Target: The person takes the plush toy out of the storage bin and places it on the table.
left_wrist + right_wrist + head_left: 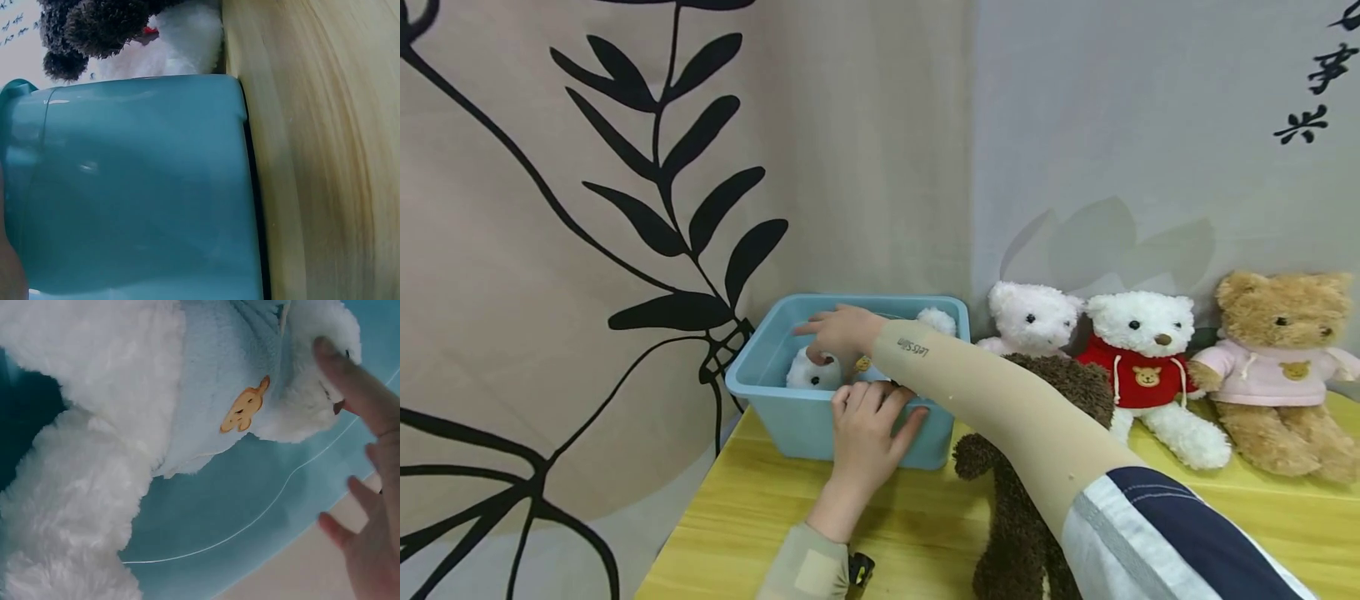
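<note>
A light blue plastic bin (797, 417) stands on the table. In it lies a white teddy bear (94, 487) in a pale blue top with a bear-face print; in the head view its white head (812, 377) shows near the bin's left end. Spread above that head is my right hand (842, 332), its thumb (356, 381) overlapping the head in the right wrist view; whether it touches the fur I cannot tell. At the front rim my left hand (867, 425) grips the bin, fingers bent over the edge and thumb outside.
A dark brown plush toy (1015, 517) sits right of the bin, partly behind my right arm. Further right sit a pale pink bear (1033, 317), a white bear in red (1150, 358) and a tan bear in pink (1277, 375). A printed curtain (865, 150) hangs behind.
</note>
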The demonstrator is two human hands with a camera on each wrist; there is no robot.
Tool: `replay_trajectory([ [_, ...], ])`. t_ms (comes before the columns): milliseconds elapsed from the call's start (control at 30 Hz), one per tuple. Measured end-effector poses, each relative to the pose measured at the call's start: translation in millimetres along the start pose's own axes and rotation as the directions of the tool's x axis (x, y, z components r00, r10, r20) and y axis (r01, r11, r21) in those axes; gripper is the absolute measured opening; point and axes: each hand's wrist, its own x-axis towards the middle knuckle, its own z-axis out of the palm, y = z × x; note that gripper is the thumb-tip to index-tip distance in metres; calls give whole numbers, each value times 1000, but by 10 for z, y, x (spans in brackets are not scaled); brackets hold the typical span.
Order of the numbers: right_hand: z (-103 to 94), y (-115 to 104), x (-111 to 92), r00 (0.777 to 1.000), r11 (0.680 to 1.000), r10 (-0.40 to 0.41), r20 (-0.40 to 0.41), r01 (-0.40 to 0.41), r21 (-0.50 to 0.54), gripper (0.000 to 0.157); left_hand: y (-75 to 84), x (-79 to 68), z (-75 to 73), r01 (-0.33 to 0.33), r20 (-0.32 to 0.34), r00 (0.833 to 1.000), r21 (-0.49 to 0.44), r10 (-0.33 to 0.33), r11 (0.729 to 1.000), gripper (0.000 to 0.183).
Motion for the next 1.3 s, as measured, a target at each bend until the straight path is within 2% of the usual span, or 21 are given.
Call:
replay_trajectory([
  [67, -14, 1, 8, 1000, 999, -28, -14, 28, 20, 13, 4, 6, -4, -3, 7, 1000, 6, 3, 1000, 26],
  [300, -50, -4, -3, 995, 995, -82, 62, 78, 65, 24, 12, 20, -2, -9, 18, 1000, 10, 8, 1000, 28],
  [367, -43, -8, -23, 994, 994, -72, 81, 65, 83, 18, 13, 22, -5, -13, 22, 1000, 11, 13, 1000, 29],
  [433, -28, -13, -44, 994, 994, -54, 92, 44, 102, 3, 13, 23, -6, -22, 28, 999, 10, 21, 1000, 29],
  [467, -18, -17, -53, 995, 994, -43, 95, 33, 105, 10, 14, 24, -5, -26, 32, 999, 9, 26, 1000, 29],
  [567, 9, -30, -70, 993, 997, -17, 120, 7, 79, 48, 20, 24, -7, -34, 45, 998, 1, 34, 999, 30],
  [633, 15, -38, -84, 990, 999, 0, 144, -6, 44, 61, 25, 23, -12, -32, 56, 998, -2, 32, 999, 32],
  [733, 13, -43, -109, 986, 999, 11, 166, -4, -40, 65, 35, 25, -20, -27, 68, 997, 2, 27, 1000, 33],
  [867, 22, -16, -144, 990, 990, -7, 139, 27, -142, 71, 45, 31, -22, -25, 83, 996, 13, 24, 1000, 34],
  [967, 54, 28, -176, 993, 983, -24, 112, 44, -179, 78, 50, 33, -18, -25, 98, 995, 15, 23, 1000, 34],
  [1067, 88, 83, -215, 994, 985, -21, 104, 39, -165, 87, 51, 28, -12, -28, 109, 994, 12, 27, 1000, 35],
  [1167, 94, 134, -252, 996, 994, -6, 92, 16, -107, 93, 41, 15, -11, -26, 109, 994, 0, 26, 1000, 36],
  [1300, 75, 190, -284, 998, 999, -21, 64, 23, -30, 94, 14, 5, -24, -15, 102, 995, -5, 15, 1000, 39],
])
